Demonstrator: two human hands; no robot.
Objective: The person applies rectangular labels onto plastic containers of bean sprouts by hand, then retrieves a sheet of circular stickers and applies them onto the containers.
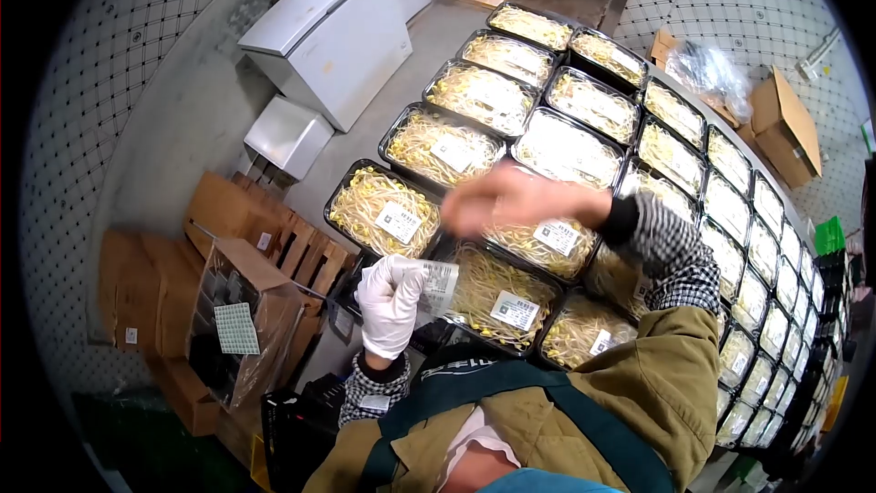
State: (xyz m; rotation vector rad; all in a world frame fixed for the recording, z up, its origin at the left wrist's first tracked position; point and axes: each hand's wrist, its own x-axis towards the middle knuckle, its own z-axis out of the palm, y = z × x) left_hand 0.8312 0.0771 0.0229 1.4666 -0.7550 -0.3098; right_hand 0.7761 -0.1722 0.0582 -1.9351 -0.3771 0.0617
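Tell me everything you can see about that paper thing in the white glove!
The label sheet is a small, pale grey-white piece that looks like paper or thin, shiny plastic. Dark printing runs across it, too small and blurred to read. The gloved left hand pinches one end between thumb and fingers, hiding that part. The free end sticks out over the edge of a pack of sprouts; I can't tell whether it touches the pack.

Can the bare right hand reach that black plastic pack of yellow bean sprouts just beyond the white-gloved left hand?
Probably yes: the bare right hand appears beside the black plastic pack of yellow bean sprouts, with nothing visible between them.
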